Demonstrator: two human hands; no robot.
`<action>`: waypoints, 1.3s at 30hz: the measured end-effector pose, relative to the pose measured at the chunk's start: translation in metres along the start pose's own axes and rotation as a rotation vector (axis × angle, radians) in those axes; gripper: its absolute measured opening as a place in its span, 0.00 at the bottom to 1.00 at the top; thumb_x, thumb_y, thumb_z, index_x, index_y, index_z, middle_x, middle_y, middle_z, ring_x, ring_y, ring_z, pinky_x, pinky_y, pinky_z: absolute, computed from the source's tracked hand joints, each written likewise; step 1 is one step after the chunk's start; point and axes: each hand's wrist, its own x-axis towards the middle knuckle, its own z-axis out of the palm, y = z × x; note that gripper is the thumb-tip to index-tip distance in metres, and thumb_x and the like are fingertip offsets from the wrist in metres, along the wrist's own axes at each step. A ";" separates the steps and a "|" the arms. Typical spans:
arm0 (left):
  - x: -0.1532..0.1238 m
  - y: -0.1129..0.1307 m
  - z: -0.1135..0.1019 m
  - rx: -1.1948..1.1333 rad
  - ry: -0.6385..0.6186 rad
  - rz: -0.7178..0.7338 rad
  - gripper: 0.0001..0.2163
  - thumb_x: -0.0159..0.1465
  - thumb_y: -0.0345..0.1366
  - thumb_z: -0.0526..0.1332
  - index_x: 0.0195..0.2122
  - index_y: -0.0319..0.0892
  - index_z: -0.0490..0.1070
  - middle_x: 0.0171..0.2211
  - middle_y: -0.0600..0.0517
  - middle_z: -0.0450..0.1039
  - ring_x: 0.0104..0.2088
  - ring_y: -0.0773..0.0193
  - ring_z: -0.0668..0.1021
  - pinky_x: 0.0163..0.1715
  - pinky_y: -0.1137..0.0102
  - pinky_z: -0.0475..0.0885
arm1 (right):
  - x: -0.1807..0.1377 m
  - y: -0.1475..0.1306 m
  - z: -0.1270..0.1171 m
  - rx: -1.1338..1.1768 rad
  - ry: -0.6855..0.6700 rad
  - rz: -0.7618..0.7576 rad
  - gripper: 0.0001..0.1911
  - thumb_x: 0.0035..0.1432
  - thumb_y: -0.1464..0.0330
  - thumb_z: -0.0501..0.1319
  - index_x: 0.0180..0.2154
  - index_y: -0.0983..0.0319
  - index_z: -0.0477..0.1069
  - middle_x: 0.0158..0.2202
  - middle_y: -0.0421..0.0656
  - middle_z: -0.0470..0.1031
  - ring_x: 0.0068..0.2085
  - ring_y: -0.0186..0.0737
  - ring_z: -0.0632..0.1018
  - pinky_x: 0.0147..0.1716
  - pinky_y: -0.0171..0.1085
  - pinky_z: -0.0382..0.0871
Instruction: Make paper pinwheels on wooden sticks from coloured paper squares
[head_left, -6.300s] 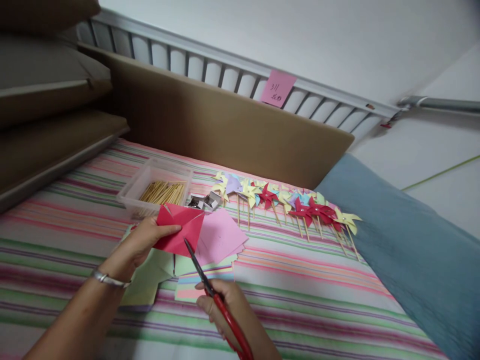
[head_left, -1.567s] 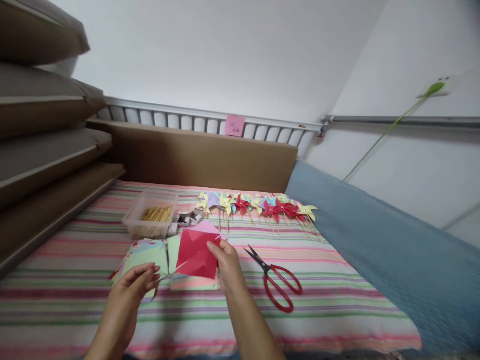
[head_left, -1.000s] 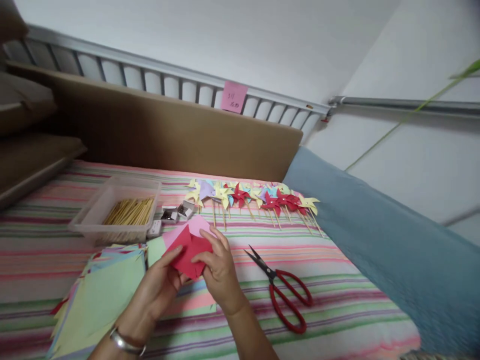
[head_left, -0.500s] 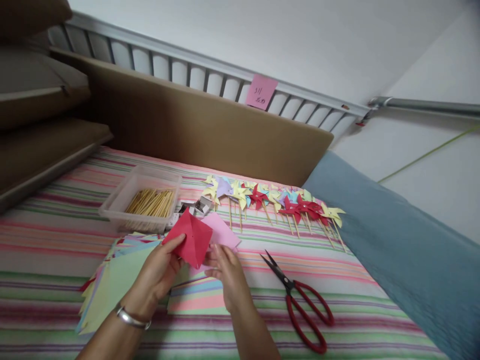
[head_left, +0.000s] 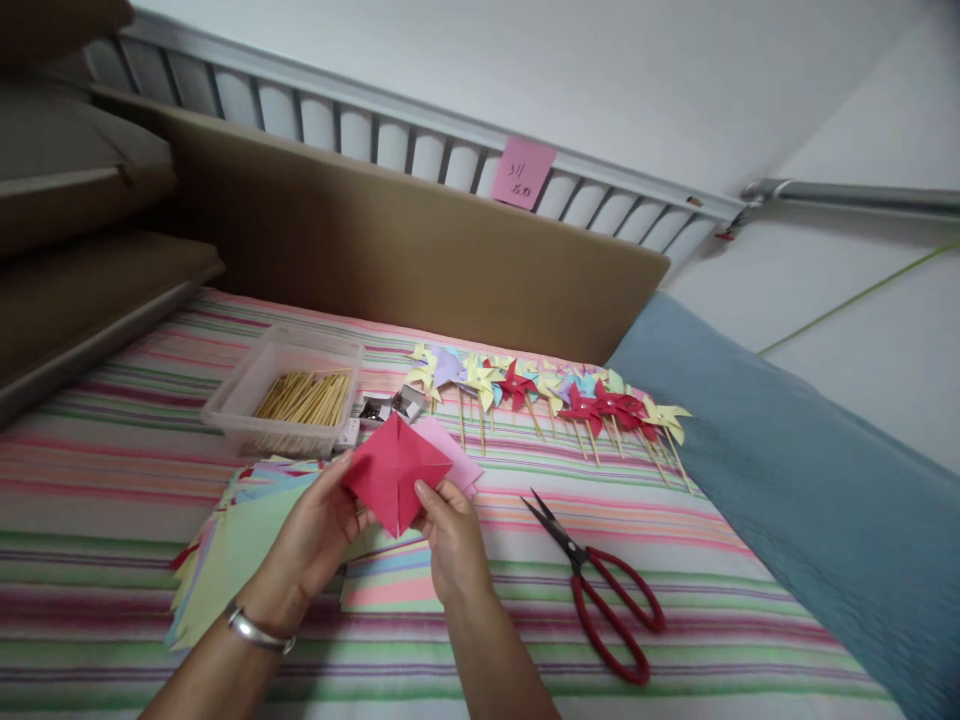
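Both my hands hold a red paper square (head_left: 394, 470) with diagonal creases and cuts above the striped bedsheet (head_left: 112, 480). My left hand (head_left: 311, 535) pinches its left corner. On the paper's lower right edge my right hand (head_left: 450, 540) presses with thumb and fingers. A pink sheet (head_left: 457, 460) lies just behind the red one. Under and left of my hands spreads a pile of coloured paper squares (head_left: 225, 540). Red-handled scissors (head_left: 600, 590) lie open on the sheet to the right of my right hand.
A clear plastic tray of wooden sticks (head_left: 289, 400) and a small box of pins (head_left: 390, 405) sit behind the paper. A row of finished paper pinwheels (head_left: 547, 395) lies further back. A brown cardboard panel (head_left: 390, 240) and a railing stand behind; a blue blanket (head_left: 787, 480) lies right.
The scissors left my right hand and now lie on the sheet. Both hands took the red paper and turned it; it now faces flatter towards me.
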 end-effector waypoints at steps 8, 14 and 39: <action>0.004 -0.018 0.003 0.174 0.032 0.104 0.11 0.48 0.32 0.71 0.34 0.36 0.76 0.30 0.49 0.80 0.28 0.63 0.78 0.30 0.71 0.73 | -0.002 0.005 0.003 -0.149 -0.046 -0.052 0.14 0.44 0.63 0.69 0.33 0.65 0.76 0.25 0.40 0.76 0.25 0.35 0.72 0.26 0.33 0.65; 0.002 -0.018 0.006 0.141 0.091 0.132 0.11 0.45 0.30 0.71 0.31 0.36 0.77 0.28 0.50 0.80 0.27 0.63 0.78 0.30 0.71 0.72 | -0.004 -0.001 0.007 -0.162 -0.072 -0.054 0.14 0.43 0.67 0.68 0.35 0.64 0.75 0.29 0.40 0.78 0.27 0.35 0.73 0.26 0.32 0.65; -0.011 -0.035 0.013 -0.189 -0.021 -0.076 0.09 0.63 0.34 0.58 0.32 0.37 0.76 0.29 0.48 0.78 0.30 0.67 0.78 0.34 0.74 0.75 | -0.021 -0.003 0.009 -1.287 -0.085 -0.911 0.13 0.54 0.77 0.57 0.39 0.61 0.76 0.39 0.47 0.75 0.41 0.47 0.70 0.41 0.47 0.65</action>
